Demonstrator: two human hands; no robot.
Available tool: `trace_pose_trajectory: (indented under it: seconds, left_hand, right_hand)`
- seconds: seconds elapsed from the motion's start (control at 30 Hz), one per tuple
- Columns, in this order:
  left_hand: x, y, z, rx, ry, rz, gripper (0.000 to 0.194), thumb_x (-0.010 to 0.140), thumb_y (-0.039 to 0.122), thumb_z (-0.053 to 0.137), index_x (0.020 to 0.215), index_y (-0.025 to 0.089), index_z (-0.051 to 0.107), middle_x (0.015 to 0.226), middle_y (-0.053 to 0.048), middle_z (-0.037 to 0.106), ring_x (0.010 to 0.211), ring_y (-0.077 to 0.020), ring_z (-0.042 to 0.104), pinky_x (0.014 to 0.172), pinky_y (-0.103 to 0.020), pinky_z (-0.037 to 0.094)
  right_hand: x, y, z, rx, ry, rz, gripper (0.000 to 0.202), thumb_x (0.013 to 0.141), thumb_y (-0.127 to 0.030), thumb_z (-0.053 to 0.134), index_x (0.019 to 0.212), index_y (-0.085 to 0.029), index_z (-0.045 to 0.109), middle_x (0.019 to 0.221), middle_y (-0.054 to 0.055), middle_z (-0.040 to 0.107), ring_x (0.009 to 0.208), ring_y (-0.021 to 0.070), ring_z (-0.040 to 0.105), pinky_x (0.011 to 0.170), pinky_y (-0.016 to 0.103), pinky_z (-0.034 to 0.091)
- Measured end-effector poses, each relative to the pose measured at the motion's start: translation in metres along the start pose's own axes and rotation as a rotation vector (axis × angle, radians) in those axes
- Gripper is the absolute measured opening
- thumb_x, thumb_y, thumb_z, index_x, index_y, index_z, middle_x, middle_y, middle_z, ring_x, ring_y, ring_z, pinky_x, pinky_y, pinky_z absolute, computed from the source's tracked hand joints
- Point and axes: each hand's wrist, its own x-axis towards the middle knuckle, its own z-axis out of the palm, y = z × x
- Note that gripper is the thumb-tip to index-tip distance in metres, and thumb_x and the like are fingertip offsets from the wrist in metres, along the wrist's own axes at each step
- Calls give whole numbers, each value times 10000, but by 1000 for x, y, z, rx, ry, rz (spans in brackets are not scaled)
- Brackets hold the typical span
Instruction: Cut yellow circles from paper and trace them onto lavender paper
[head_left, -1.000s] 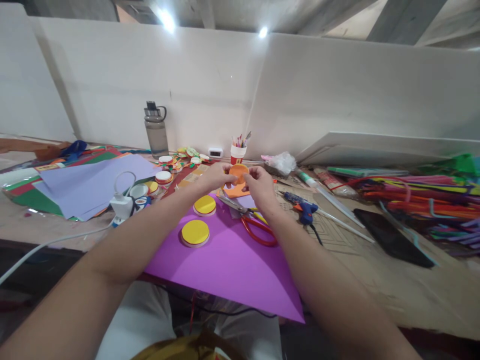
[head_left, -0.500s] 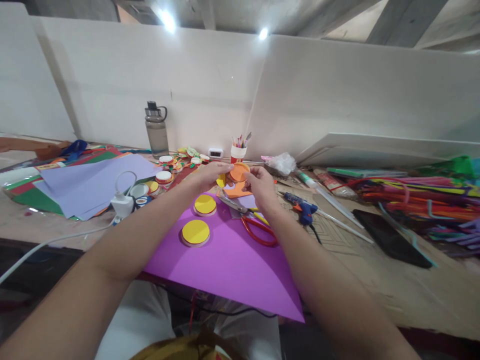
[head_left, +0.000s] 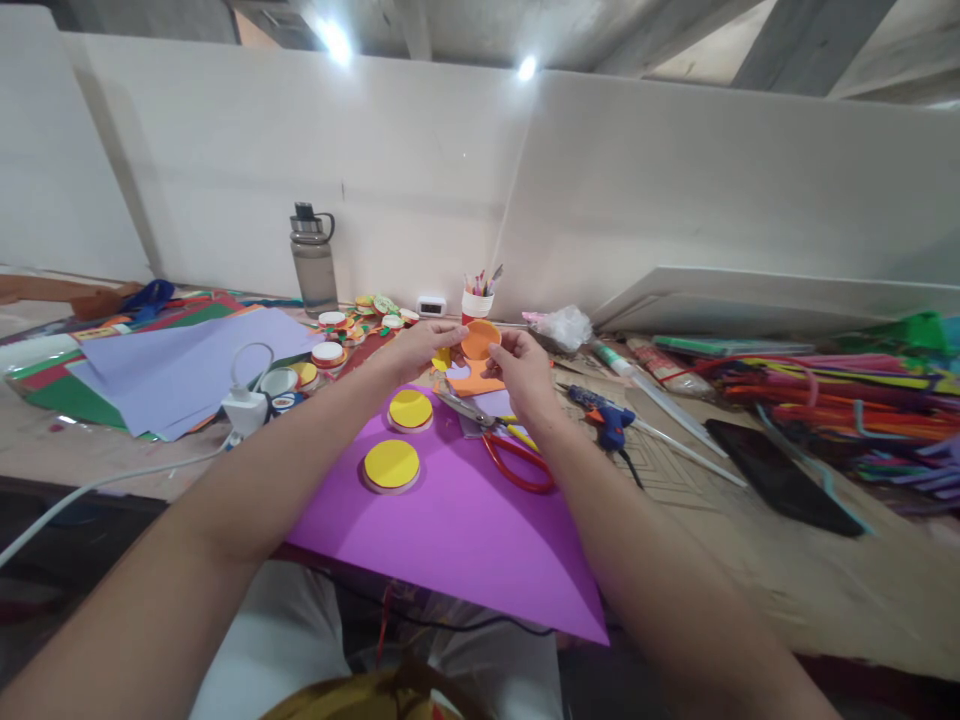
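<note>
Holds an orange disc up over orange paper at the far end of a purple sheet. Pinches the disc's left edge with the fingers of the left hand, nearly closed, and its right edge with those of the right hand, closed just as far. Shows a yellow disc partly hidden by the left hand; cannot tell whether held or resting. Has red-handled scissors lying on the purple sheet, nearer the body than the hands, with two yellow-topped discs to their left. Has a blue glue gun on cardboard to the right, and a pen cup standing just beyond the hands.
</note>
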Motion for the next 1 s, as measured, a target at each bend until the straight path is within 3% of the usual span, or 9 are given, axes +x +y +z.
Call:
trace_pose_trajectory:
  seconds: [0.2, 0.43, 0.73, 0.8, 0.9, 1.0]
  left_hand:
    - [1, -2, -2, -42, 9, -35, 263, 792, 385, 694, 743, 131, 644, 629, -15, 620, 549, -94, 581, 557, -222, 433]
    - [5, -4, -1, -64, 111, -29, 269, 802, 386, 674, 762, 120, 671, 614, -22, 603, 520, -95, 536, 498, -218, 399]
    - [3, 1, 3, -67, 124, -64, 168, 782, 277, 643, 712, 124, 645, 603, -18, 597, 500, -99, 528, 492, -220, 389]
    - [3, 2, 1, 44, 190, -97, 174, 803, 270, 596, 700, 135, 636, 612, -22, 606, 497, -102, 526, 490, -221, 378]
    - [3, 2, -11, 405, 380, -172, 264, 815, 313, 565, 604, 157, 591, 540, -13, 569, 456, -107, 488, 462, -222, 331]
    - [4, -1, -30, 533, 433, -226, 240, 731, 231, 627, 511, 163, 561, 450, -9, 507, 456, -121, 485, 474, -220, 311]
  right_hand:
    - [-1, -2, 0, 39, -19, 43, 188, 707, -265, 642, 849, -191, 543, 672, -61, 551, 512, 63, 508, 496, 222, 514]
    - [0, -3, 1, 47, -44, 154, 227, 783, -369, 668, 814, -201, 518, 605, -62, 519, 480, 71, 511, 452, 206, 491]
    - [-2, -5, 0, 66, -63, 216, 169, 800, -301, 665, 802, -186, 541, 648, -48, 561, 458, 54, 492, 430, 188, 478]
    - [-2, -6, 0, 13, -63, 253, 154, 842, -319, 618, 813, -187, 545, 677, -33, 589, 462, 60, 510, 427, 192, 478]
    - [1, -5, -4, -87, -46, 276, 151, 884, -328, 554, 836, -185, 559, 725, -9, 623, 475, 67, 530, 418, 194, 474]
    - [6, -1, -9, -215, -2, 219, 129, 869, -304, 565, 823, -184, 556, 758, 1, 627, 493, 77, 541, 407, 203, 472]
